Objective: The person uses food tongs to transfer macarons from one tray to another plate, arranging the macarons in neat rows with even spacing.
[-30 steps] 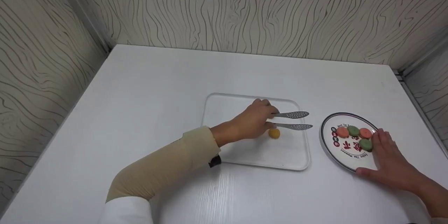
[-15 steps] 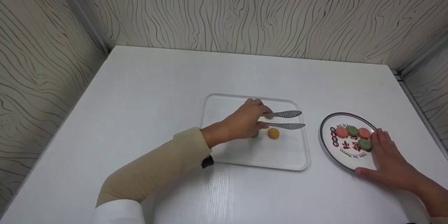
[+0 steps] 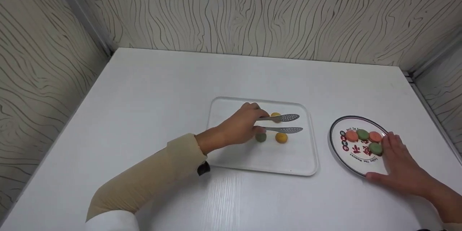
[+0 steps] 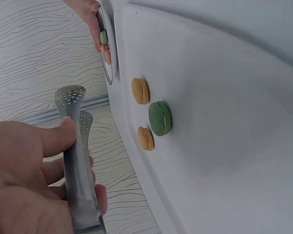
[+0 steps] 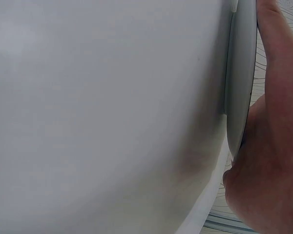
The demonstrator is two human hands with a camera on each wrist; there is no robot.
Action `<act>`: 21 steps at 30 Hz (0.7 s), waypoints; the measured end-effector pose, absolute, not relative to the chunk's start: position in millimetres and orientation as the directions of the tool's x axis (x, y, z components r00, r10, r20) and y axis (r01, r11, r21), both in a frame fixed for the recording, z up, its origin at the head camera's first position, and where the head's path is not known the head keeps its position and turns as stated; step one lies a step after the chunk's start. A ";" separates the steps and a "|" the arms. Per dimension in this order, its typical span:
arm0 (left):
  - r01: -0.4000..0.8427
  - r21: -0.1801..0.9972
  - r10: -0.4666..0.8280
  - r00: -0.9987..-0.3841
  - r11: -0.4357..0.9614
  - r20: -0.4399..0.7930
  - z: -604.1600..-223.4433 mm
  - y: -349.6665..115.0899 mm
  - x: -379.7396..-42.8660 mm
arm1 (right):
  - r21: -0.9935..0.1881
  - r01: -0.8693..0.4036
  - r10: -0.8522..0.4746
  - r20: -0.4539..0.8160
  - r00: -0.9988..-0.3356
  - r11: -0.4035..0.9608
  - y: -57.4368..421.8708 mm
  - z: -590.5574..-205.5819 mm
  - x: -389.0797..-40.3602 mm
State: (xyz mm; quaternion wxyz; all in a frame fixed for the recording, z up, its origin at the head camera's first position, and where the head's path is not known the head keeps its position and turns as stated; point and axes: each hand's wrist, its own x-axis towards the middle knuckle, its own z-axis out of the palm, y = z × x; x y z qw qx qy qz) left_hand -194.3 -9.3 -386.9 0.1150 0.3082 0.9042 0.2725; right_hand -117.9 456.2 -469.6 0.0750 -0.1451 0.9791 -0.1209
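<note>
My left hand [image 3: 236,125] grips a pair of metal tongs [image 3: 289,117] with perforated tips. Its tips are spread apart above the white tray [image 3: 274,160], with nothing between them. On the tray lie a green macaron [image 4: 160,119] and two yellow macarons [image 4: 140,91]; in the head view the thumb and tongs partly cover the green one and the far yellow one. To the right, my right hand [image 3: 404,168] rests on the rim of a round printed plate [image 3: 361,166], fingers straight and thumb spread. The plate bears pink macarons [image 3: 352,136] and green macarons [image 3: 375,148].
A white table [image 3: 162,79] carries the tray and plate, which stand a short gap apart. Wood-grain patterned panels [image 3: 231,11] rise behind the table and at both sides.
My left hand has moved left over the tray with the tongs, and the tips stay spread. The green macaron and the far yellow one have come into sight. The right hand stays put.
</note>
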 end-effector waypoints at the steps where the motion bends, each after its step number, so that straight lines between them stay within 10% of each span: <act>1: 0.493 0.564 0.618 -0.785 0.663 -0.041 -387.4 -11.4 -194.1 | -0.261 -0.265 -0.302 -0.111 -0.947 0.928 456.6 -469.4 -117.9; 21: 0.481 0.587 0.617 -0.786 0.652 -0.041 -391.9 -49.2 -195.2 | -0.285 -0.256 -0.299 -0.118 -0.947 0.924 458.2 -469.5 -119.7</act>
